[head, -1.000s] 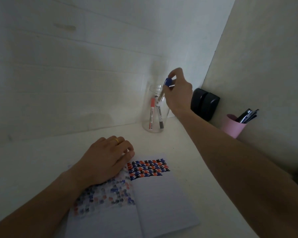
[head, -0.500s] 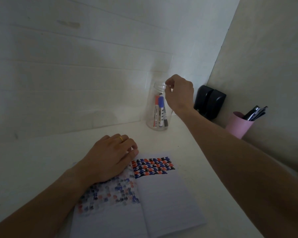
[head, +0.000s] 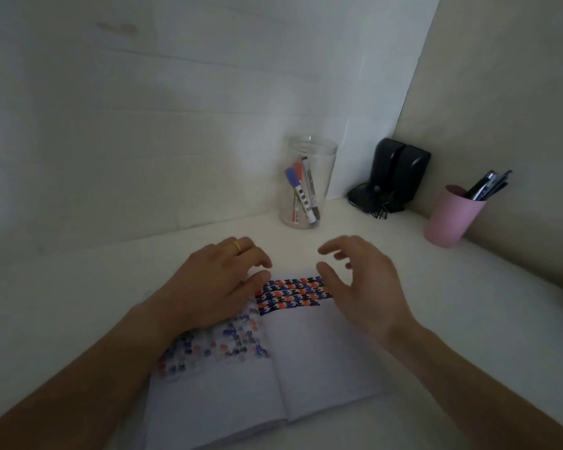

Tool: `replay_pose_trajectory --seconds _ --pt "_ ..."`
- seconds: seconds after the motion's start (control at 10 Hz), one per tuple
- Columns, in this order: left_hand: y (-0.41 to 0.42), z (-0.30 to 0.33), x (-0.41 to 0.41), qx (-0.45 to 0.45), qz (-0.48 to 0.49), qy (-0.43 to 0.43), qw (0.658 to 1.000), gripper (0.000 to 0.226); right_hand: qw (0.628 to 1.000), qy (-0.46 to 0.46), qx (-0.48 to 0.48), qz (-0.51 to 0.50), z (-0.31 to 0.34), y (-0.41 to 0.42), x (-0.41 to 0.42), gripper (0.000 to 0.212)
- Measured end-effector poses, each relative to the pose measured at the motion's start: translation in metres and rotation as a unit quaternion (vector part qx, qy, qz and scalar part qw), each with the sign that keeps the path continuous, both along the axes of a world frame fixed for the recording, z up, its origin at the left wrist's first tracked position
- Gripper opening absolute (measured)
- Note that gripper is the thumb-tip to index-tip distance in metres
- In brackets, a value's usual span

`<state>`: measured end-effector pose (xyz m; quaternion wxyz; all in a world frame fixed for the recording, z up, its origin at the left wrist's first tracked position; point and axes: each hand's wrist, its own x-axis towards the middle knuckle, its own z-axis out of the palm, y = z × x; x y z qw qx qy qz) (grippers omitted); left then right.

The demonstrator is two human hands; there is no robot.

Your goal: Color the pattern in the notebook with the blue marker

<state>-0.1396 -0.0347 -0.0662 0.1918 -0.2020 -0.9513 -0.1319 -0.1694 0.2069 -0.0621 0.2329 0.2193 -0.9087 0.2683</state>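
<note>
An open notebook [head: 322, 362] lies on the white desk in front of me. Its right page carries a band of blue, black and orange pattern [head: 290, 295] at the top; the left page shows a fainter bleed of the same colours. My left hand [head: 215, 284] rests flat on the top of the left page, a gold ring on one finger. My right hand [head: 361, 284] hovers over the right page's upper edge, fingers apart and empty. The blue marker [head: 298, 193] stands capped inside a clear jar [head: 307, 181] at the back, beside a red and a black marker.
A black device with cables [head: 394, 177] sits in the back right corner. A pink cup [head: 452, 216] holding several pens stands against the right wall. White walls close the desk at the back and right.
My right hand let the blue marker drop into the jar, then drew back from the jar to just above the notebook. The left hand stayed on the page.
</note>
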Motion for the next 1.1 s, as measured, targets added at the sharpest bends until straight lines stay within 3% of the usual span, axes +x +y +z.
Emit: replay_pose_trajectory --seconds 0.3,0.7,1.0,1.1 --pt "0.007 -0.016 -0.008 -0.02 -0.043 -0.03 0.998 0.024 0.997 -0.042 0.059 -0.006 -0.042 0.017 -0.005 0.017" --pt "0.008 -0.011 -0.003 -0.015 -0.05 -0.051 0.997 0.023 0.996 -0.078 0.047 -0.01 -0.033 0.016 0.003 0.017" --pt "0.006 -0.011 -0.004 -0.036 -0.053 -0.043 0.997 0.026 0.998 -0.049 -0.044 0.013 -0.013 0.01 0.012 0.022" --pt "0.004 -0.011 -0.004 -0.028 -0.051 -0.049 0.997 0.027 0.986 0.002 -0.158 0.052 0.01 0.01 0.021 0.018"
